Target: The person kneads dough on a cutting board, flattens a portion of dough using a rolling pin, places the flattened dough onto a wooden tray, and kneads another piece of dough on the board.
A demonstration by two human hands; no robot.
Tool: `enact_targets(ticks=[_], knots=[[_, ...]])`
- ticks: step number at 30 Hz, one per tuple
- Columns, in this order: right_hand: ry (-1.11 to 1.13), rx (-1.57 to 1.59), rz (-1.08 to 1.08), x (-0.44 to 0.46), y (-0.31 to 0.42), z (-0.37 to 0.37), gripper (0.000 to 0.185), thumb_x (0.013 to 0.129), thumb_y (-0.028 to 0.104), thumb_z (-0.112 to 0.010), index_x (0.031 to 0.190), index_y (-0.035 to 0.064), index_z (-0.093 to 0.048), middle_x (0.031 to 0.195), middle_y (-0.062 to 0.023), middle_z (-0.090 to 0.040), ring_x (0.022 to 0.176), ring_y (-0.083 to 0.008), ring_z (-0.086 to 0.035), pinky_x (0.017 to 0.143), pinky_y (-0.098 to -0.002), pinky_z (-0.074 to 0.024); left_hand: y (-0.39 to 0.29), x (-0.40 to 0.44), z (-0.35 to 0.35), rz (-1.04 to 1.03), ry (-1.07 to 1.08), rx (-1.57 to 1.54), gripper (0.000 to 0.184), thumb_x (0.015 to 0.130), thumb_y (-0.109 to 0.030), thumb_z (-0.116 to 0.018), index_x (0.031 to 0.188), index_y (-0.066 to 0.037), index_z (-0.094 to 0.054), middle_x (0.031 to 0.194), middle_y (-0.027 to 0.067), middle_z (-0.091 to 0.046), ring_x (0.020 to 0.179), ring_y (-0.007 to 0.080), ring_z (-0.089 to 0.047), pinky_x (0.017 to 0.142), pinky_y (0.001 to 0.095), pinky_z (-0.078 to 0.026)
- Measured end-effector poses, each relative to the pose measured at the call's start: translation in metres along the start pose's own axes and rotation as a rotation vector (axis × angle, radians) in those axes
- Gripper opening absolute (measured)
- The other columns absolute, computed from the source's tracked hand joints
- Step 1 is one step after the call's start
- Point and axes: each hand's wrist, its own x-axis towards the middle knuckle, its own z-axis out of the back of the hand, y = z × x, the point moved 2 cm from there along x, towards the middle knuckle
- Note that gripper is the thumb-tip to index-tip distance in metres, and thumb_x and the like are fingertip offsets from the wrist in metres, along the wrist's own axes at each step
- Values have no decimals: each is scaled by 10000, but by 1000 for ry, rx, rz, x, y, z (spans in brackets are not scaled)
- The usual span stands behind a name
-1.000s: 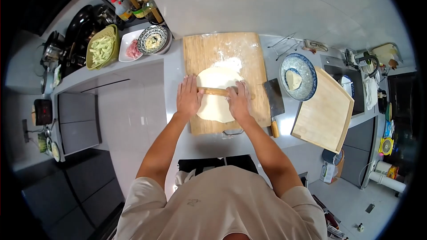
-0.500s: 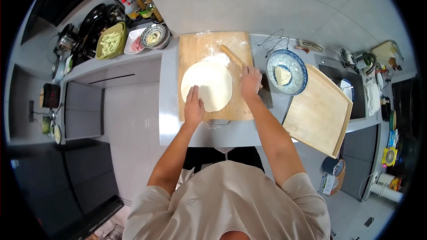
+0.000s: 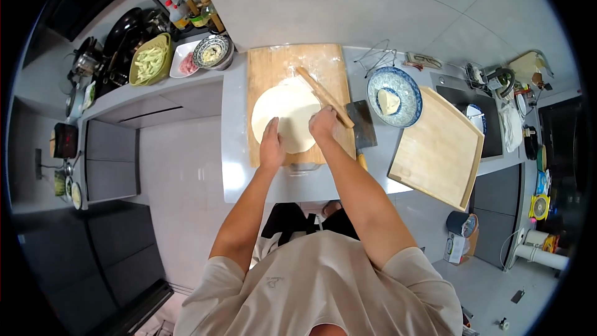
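A round, pale sheet of dough lies flat on the floured wooden board. My left hand rests on its lower left part, fingers stretched out together. At the right edge of the dough is my right hand, with its fingers curled in against that edge. A wooden rolling pin lies slantwise on the board, just beyond and to the right of my right hand, free of any grip. Right of the board lies a cleaver with a wooden handle.
A blue-patterned bowl holds a pale lump of dough. Beside it a wooden tray overhangs the counter's front edge near the sink. At left stand a green basket, a white dish with pink meat and a patterned bowl.
My right hand has let go of the rolling pin and moved left to the dough's edge. The cleaver now shows more fully. My left hand stays on the dough.
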Motion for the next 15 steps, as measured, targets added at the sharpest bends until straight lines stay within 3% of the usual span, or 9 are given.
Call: enact_targets(ticks=[2,4,6,9,11,15], knots=[[58,35,-122,5,5,0,378,928,180,-702,1243,-16,-629,1193,-250,-684,1194,-412,-640,1006,-460,-533,5,7,2,5,14,-48,512,999,23,-507,1511,5,-487,1535,213,-530,1405,388,-524,1178,428,-442],[23,-4,-88,7,3,-7,350,912,201,-734,1196,16,-648,1134,-227,-708,1136,-411,-663,955,-469,-540,12,12,4,-17,38,-72,510,1008,24,-495,1517,-4,-480,1549,210,-520,1418,374,-518,1187,417,-430],[-130,-113,90,1,-5,-18,327,887,217,-780,1121,25,-655,1031,-191,-740,1012,-425,-700,871,-485,-546,21,18,8,-40,41,-87,500,1015,22,-490,1514,-8,-486,1549,210,-521,1421,365,-520,1191,408,-424],[-285,45,175,-6,-15,-33,227,897,192,-771,1056,63,-675,967,-187,-735,903,-419,-713,790,-501,-542,27,27,12,-57,21,-115,478,1010,22,-502,1487,3,-516,1517,226,-545,1400,377,-535,1183,417,-431],[-263,94,251,-31,5,-10,187,894,161,-759,1030,59,-679,909,-193,-721,844,-407,-712,761,-489,-548,30,35,13,-52,9,-149,473,990,33,-524,1463,21,-537,1480,253,-568,1372,406,-549,1170,444,-445],[-203,275,376,-65,42,10,149,884,117,-738,1016,63,-694,864,-194,-709,793,-369,-714,724,-449,-557,44,51,-7,-50,-21,-276,429,1086,-123,-499,1494,3,-528,1470,220,-594,1355,348,-583,1132,412,-476]])
